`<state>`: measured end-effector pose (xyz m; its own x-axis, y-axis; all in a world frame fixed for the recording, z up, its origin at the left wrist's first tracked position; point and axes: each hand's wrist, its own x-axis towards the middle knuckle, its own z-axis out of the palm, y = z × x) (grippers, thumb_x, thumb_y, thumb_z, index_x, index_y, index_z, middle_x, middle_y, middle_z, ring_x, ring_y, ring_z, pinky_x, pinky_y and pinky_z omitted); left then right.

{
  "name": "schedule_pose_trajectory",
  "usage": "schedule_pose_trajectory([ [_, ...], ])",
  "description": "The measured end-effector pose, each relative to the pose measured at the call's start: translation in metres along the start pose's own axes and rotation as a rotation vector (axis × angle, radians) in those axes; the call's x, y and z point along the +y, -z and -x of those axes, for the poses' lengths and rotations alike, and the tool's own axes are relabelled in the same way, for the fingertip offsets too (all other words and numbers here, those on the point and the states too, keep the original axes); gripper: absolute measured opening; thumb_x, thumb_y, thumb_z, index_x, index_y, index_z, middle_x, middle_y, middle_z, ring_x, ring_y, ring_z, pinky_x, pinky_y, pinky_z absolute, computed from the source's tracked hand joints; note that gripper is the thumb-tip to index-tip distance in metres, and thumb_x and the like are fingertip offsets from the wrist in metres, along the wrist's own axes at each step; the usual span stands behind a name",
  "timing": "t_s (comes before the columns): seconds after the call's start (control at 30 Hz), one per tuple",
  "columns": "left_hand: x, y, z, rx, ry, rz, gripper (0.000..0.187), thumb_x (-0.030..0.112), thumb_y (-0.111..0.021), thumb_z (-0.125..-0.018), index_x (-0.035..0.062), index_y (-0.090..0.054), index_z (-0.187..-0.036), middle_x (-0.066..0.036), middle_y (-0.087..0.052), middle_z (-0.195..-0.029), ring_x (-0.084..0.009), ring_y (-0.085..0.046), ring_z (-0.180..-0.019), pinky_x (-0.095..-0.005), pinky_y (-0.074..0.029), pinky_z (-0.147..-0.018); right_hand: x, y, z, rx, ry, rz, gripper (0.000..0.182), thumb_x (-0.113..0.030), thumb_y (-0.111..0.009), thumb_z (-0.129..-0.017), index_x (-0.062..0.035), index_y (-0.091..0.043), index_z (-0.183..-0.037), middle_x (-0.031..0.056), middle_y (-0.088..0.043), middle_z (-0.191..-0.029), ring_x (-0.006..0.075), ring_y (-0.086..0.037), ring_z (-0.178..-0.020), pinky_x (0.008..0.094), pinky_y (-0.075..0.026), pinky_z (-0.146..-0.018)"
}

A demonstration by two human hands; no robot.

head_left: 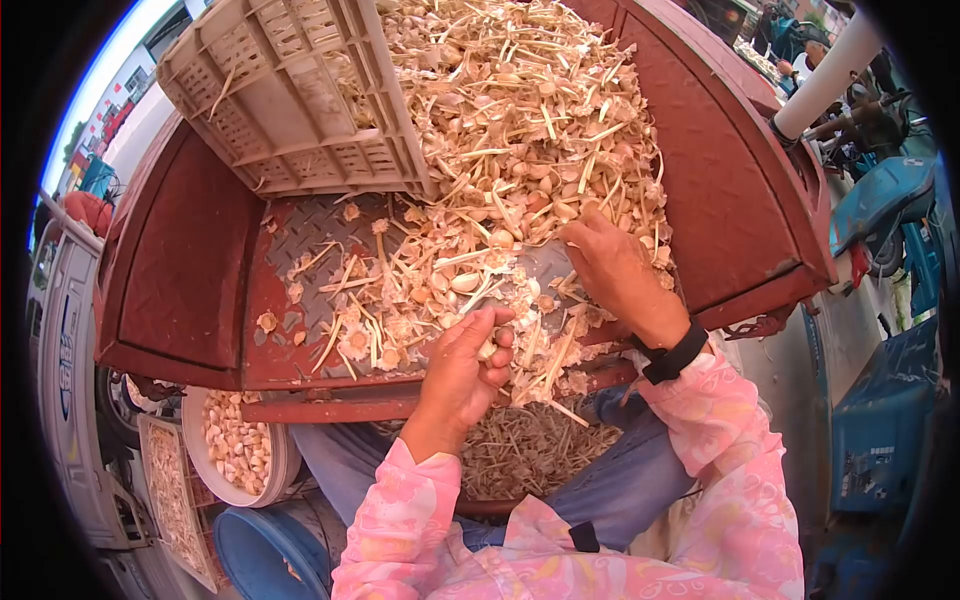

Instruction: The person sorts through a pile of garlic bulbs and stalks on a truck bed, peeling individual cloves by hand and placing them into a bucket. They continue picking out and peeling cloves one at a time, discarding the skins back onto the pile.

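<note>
My left hand [465, 365] is closed, its fingers curled around a pale garlic clove [488, 348] above the front edge of the cart bed. My right hand [620, 270] reaches into the near right part of the garlic pile [500, 130], fingers bent down and drawn together at the loose cloves. Whatever lies between its fingertips is hidden. Between the hands lie a whitish peeled clove [465, 282], dry stems and papery skins. The pile mixes cloves, cut stalks and husks.
A tilted plastic crate [290, 95] stands on the red metal cart bed [740, 170]. Below left are a white bucket of cloves [237, 447], a blue tub [265, 550] and a shallow crate of garlic scraps [175, 490]. More scraps [535, 450] lie between the legs.
</note>
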<state>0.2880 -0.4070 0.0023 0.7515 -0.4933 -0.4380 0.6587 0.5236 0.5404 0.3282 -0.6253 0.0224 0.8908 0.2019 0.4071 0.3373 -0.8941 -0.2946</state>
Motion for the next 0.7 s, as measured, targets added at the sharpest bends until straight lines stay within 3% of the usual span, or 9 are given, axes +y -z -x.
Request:
schedule_pose_trajectory([
  [0.07, 0.001, 0.002, 0.000, -0.021, 0.027, 0.119, 0.028, 0.025, -0.047, -0.096, 0.0017, -0.052, -0.111, -0.003, -0.051, -0.079, -0.0078, -0.046, -0.062, -0.0156, -0.038, -0.046, 0.041, -0.008, 0.004, 0.013, 0.010, 0.185, 0.010, -0.003, -0.053, -0.079, -0.0037, -0.059, -0.088, 0.0165, -0.058, -0.085, 0.0368, -0.060, -0.075, 0.0459, -0.048, -0.063],
  [0.17, 0.004, -0.007, 0.001, 0.013, 0.001, 0.073, 0.027, 0.022, -0.047, -0.096, 0.0008, -0.052, -0.113, -0.004, -0.053, -0.081, -0.0081, -0.047, -0.062, -0.0157, -0.039, -0.047, 0.033, -0.003, 0.000, -0.160, -0.068, 0.124, 0.019, -0.001, -0.058, -0.073, -0.0031, -0.059, -0.091, 0.0158, -0.058, -0.085, 0.0383, -0.058, -0.081, 0.0447, -0.046, -0.070],
  [0.2, 0.003, -0.009, 0.000, 0.023, -0.032, 0.007, 0.029, 0.020, -0.049, -0.095, 0.0007, -0.051, -0.116, -0.005, -0.055, -0.083, -0.0074, -0.049, -0.062, -0.0162, -0.040, -0.048, 0.029, -0.004, 0.003, -0.135, 0.011, 0.055, 0.023, -0.004, -0.062, -0.074, -0.0033, -0.060, -0.097, 0.0109, -0.060, -0.081, 0.0287, -0.061, -0.074, 0.0378, -0.048, -0.065],
  [0.3, -0.002, -0.015, -0.001, 0.045, -0.103, -0.160, 0.030, 0.020, -0.049, -0.095, 0.0009, -0.051, -0.118, -0.005, -0.056, -0.085, -0.0063, -0.050, -0.063, -0.0165, -0.042, -0.049, 0.004, 0.000, 0.006, -0.335, -0.240, -0.525, 0.023, -0.007, -0.065, -0.078, -0.0040, -0.060, -0.100, 0.0030, -0.059, -0.077, 0.0130, -0.059, -0.067, 0.0274, -0.046, -0.058],
  [0.33, -0.004, -0.017, -0.001, 0.073, -0.105, -0.166, 0.029, 0.021, -0.051, -0.094, 0.0019, -0.052, -0.117, -0.003, -0.057, -0.086, -0.0051, -0.050, -0.063, -0.0164, -0.042, -0.050, -0.004, -0.003, 0.008, -0.337, -0.283, -0.695, 0.021, -0.010, -0.068, -0.080, -0.0047, -0.061, -0.099, -0.0014, -0.057, -0.080, 0.0039, -0.053, -0.064, 0.0204, -0.043, -0.056],
  [0.43, -0.012, -0.013, -0.006, -0.021, -0.160, -0.152, 0.035, 0.026, -0.053, -0.094, 0.0053, -0.052, -0.122, 0.002, -0.057, -0.085, -0.0029, -0.047, -0.061, -0.0158, -0.039, -0.053, -0.034, -0.012, 0.017, -0.243, -0.158, -1.006, 0.021, -0.010, -0.069, -0.078, -0.0035, -0.060, -0.096, 0.0035, -0.057, -0.083, 0.0106, -0.057, -0.070, 0.0239, -0.045, -0.059],
  [0.57, -0.010, -0.006, 0.000, 0.033, -0.190, -0.173, 0.028, 0.027, -0.057, -0.091, 0.0048, -0.056, -0.108, 0.003, -0.056, -0.078, -0.0020, -0.045, -0.057, -0.0147, -0.034, -0.047, -0.044, 0.000, 0.017, -0.178, 0.160, -0.599, 0.024, -0.010, -0.070, -0.077, -0.0030, -0.060, -0.097, 0.0081, -0.055, -0.080, 0.0191, -0.059, -0.069, 0.0295, -0.046, -0.059],
  [0.7, -0.004, -0.005, 0.012, 0.046, -0.137, -0.118, 0.021, 0.022, -0.055, -0.092, 0.0019, -0.058, -0.096, -0.003, -0.057, -0.076, -0.0039, -0.045, -0.054, -0.0152, -0.032, -0.043, -0.044, 0.004, 0.019, -0.160, 0.295, -0.478, 0.017, -0.007, -0.062, -0.081, -0.0039, -0.057, -0.098, 0.0106, -0.055, -0.080, 0.0266, -0.059, -0.072, 0.0373, -0.047, -0.058],
])
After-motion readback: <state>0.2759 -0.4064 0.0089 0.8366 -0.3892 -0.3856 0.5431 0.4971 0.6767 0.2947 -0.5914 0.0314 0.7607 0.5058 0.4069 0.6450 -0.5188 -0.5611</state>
